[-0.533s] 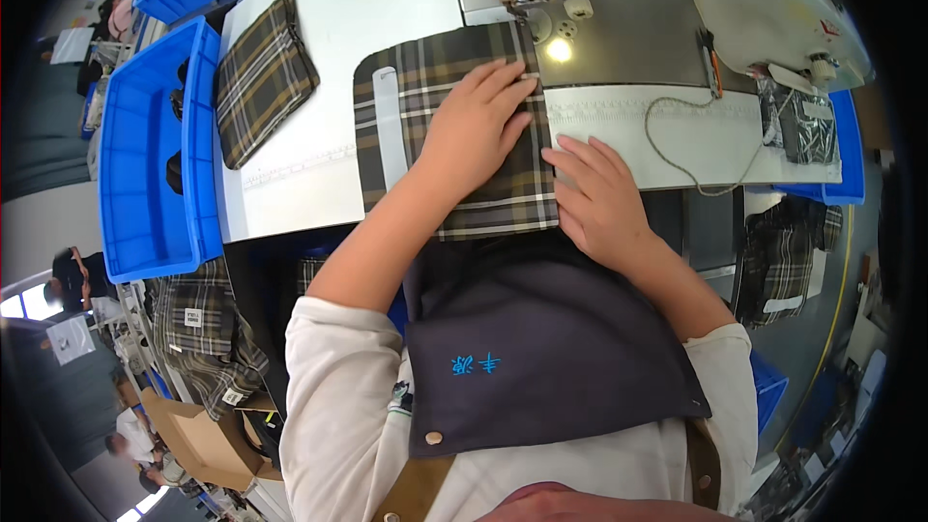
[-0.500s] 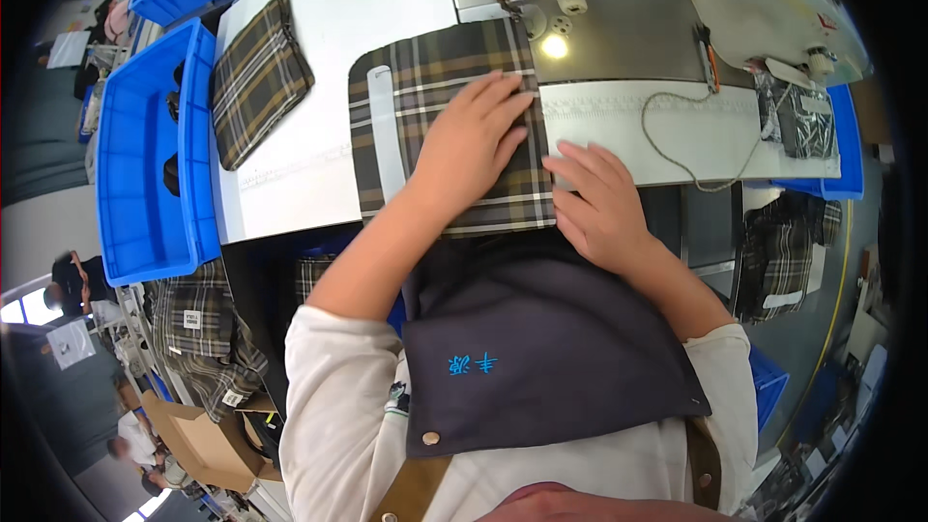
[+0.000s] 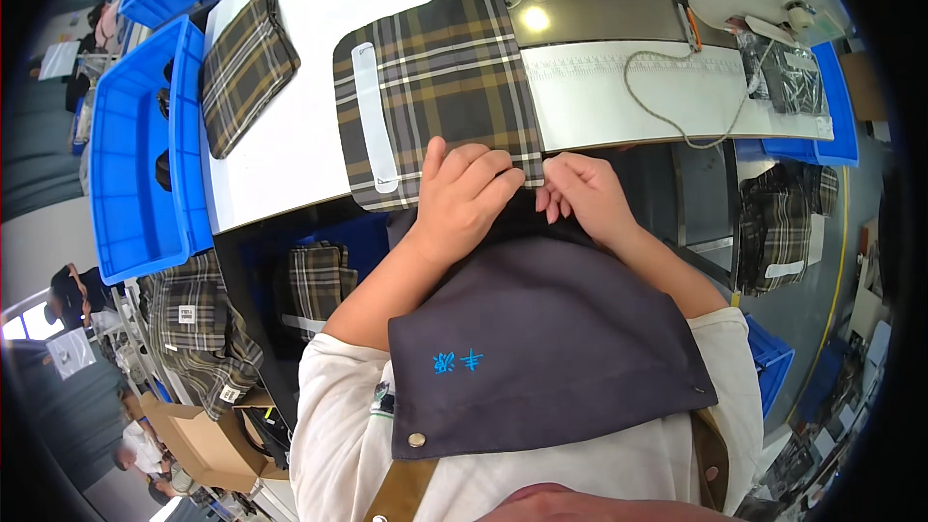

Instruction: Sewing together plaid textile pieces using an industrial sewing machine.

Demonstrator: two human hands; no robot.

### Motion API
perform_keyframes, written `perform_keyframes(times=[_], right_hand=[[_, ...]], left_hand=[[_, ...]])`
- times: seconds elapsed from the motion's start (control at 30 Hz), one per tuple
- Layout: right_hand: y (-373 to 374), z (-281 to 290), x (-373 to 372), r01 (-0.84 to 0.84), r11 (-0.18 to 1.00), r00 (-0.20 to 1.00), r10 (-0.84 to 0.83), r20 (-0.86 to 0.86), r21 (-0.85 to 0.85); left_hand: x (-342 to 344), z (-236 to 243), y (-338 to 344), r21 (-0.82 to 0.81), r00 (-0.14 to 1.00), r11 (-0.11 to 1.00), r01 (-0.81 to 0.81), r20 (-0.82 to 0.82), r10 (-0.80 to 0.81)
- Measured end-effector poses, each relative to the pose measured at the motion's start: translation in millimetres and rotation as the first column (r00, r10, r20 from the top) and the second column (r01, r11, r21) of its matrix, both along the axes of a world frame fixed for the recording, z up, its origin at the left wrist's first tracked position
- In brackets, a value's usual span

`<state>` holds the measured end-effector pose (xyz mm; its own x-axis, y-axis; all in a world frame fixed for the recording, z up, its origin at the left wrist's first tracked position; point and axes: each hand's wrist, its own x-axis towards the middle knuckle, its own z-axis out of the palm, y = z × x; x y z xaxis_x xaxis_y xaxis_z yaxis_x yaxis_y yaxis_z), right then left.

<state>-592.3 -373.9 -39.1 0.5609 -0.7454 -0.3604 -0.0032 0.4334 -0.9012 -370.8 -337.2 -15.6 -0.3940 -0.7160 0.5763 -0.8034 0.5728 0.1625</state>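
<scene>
Well to the left of the grip, a long blue plastic bin is standing beside the white work table. Between bin and grip, a folded dark plaid fabric piece is lying aslant on the table. Directly beyond the grip, a flat dark plaid fabric panel with brown and white lines is lying on the table, its near edge reaching the hands; a narrow white strip is running along its left part.

The left hand is resting at the panel's near edge with fingers bent; its thumb is being hidden, so a pinch cannot be confirmed. The right hand is bending its fingers at the near right corner, close beside the left fingertips; whether it is gripping cloth cannot be told.

Right of and beyond the grip, a thin grey cord is looping over the table, an orange-handled tool is lying near it, and a clear plastic bag is resting farthest right.
</scene>
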Motion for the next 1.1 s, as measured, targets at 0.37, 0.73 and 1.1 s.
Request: perform_keyframes(times=[0.37, 0.73, 1.1], right_hand=[[-11, 6, -4, -0.101, 0.130, 0.936, -0.323, -0.139, -0.986], [-19, 18, -4, -0.370, -0.216, 0.918, -0.234, -0.320, -0.903], [-46, 20, 6, -0.373, -0.112, 0.908, -0.245, -0.339, -0.921]], left_hand=[[-1, 1, -5, -0.056, 1.000, 0.998, -0.009, -0.030, 0.008], [6, 24, -31, 0.420, 0.998, 0.907, 0.037, -0.065, -0.011], [21, 21, -61, 0.457, 1.000, 0.889, 0.005, -0.003, -0.004]])
